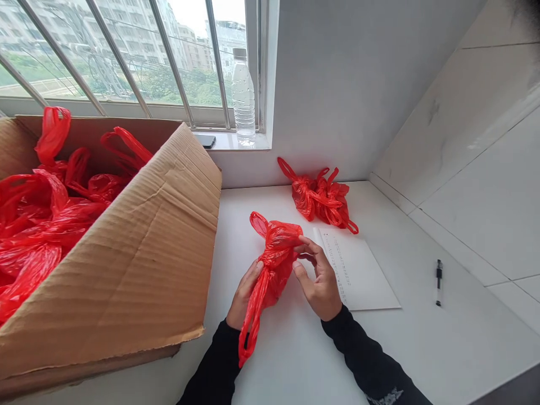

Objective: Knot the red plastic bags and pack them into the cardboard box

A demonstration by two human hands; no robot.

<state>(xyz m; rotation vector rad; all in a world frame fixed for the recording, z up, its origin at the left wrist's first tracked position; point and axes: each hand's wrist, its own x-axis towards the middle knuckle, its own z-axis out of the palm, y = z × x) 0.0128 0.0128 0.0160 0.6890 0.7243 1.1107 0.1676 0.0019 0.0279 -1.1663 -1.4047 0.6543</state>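
Red plastic bag (274, 261) is held mid-air just above the white tabletop (295, 349), centre of view, between both hands. Left hand (244, 292) has its grip wrapped around the bag's lower bunched part; a long handle loop hangs down past the black sleeve. Right hand (319, 278) has its grip pinched on the upper crumpled part, fingertips touching the film and palm turned inward.

The bag is thin, glossy and wrinkled, with a second loop sticking up at the top.

Edges: the cardboard box (139, 242) crowds the left side, its corrugated flap leaning out close to the left forearm, and it is full of more loose red bags (37, 214). The tiled wall (464, 169) closes off the right. The back wall and window sill (236, 143) close off the far side. There is open tabletop in front of and to the right of the hands.

A pile of knotted red bags (323, 197) sits near the back wall. A flat white printed sheet (363, 275) lies just beside the right hand, partly under it. A black pen (439, 281) lies well apart, towards the tiles. A clear ribbed water bottle (243, 95) stands upright on the sill.
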